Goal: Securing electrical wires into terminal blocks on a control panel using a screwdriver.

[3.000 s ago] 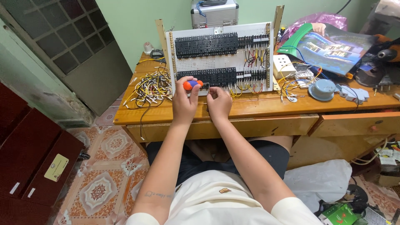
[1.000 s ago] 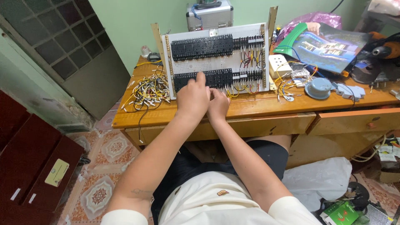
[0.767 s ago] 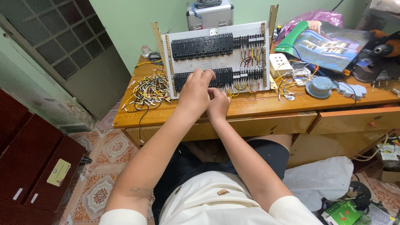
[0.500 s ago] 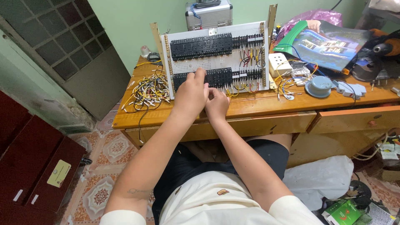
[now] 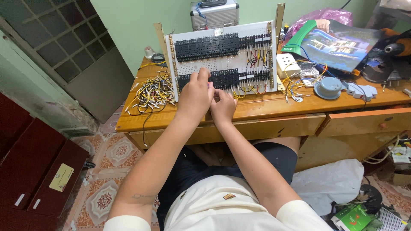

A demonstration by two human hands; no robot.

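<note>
Glossy varnished wooden desk (image 5: 274, 105), matt white perforated panel (image 5: 222, 60)

Both my bare arms reach forward, forearms converging. My left hand (image 5: 195, 92) is raised, back of hand toward me, fingers curled forward and pinched at the tips. My right hand (image 5: 223, 105) sits just beside and slightly lower, nearly touching the left, fingers bent inward; what they close on I can't see. Short cream sleeves at both upper arms.
</note>
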